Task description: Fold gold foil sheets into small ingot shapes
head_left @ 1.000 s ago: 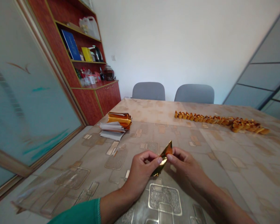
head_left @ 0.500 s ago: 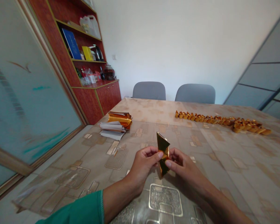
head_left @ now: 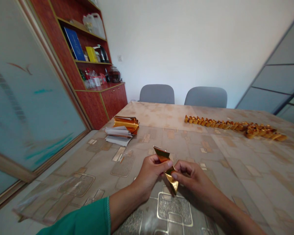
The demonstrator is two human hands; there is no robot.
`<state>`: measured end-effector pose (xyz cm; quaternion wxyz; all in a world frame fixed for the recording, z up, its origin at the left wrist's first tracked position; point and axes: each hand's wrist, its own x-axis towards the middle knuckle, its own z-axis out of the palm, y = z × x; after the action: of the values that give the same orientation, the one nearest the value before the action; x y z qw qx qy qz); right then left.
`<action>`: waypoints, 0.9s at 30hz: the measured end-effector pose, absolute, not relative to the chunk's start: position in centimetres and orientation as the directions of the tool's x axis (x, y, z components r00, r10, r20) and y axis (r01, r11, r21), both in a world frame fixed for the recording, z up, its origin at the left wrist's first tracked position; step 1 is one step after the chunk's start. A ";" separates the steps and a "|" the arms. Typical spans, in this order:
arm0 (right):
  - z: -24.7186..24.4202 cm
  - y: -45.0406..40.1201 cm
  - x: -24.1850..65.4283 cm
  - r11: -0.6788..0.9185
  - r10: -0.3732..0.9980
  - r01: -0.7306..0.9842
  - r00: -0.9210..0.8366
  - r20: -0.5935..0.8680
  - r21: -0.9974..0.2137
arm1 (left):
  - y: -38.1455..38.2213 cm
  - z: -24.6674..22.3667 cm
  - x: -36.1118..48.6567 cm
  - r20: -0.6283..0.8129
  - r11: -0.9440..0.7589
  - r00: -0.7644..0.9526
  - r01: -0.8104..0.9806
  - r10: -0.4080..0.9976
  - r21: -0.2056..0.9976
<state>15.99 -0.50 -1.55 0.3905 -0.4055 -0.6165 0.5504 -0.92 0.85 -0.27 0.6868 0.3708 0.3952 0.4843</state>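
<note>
A folded piece of gold foil (head_left: 161, 155) is pinched in the air above the table, its gold face catching the light. My left hand (head_left: 150, 173) grips its upper part between thumb and fingers. My right hand (head_left: 192, 180) holds it lower down, fingertips on the fold, and the foil's lower tip (head_left: 173, 185) hangs below the fingers. Part of the foil's middle is hidden behind my thumbs.
Beyond my hands lie a stack of gold foil sheets (head_left: 126, 123) and white paper sheets (head_left: 117, 135). A long row of folded gold foil pieces (head_left: 235, 126) runs along the patterned tablecloth (head_left: 225, 169). Grey chairs and a red wooden cabinet stand behind.
The foil piece has tipped from nearly upright to a slant, its top now leaning left. My hands have moved slightly closer together around it. The stack and the row have not moved.
</note>
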 end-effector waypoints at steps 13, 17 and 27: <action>-2.1 -0.1 16.5 -0.021 0.955 -0.022 -0.296 -0.013 -1.000 | 1.5 -0.3 -1.5 -0.231 0.343 0.312 -0.378 0.922 0.860; -1.9 0.0 16.5 -0.012 0.967 0.026 -0.254 -0.019 -1.000 | 1.6 -0.2 -1.8 -0.198 0.303 0.281 -0.405 0.939 0.862; -1.3 -0.5 16.8 0.071 0.957 0.052 -0.284 0.054 -0.996 | 2.1 -0.5 -2.1 -0.287 0.351 0.207 -0.443 0.935 0.825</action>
<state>16.84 -0.48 -1.31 0.4234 -0.4226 -0.5970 0.5345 -2.10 2.13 -0.47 0.7152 0.3038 0.4051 0.4819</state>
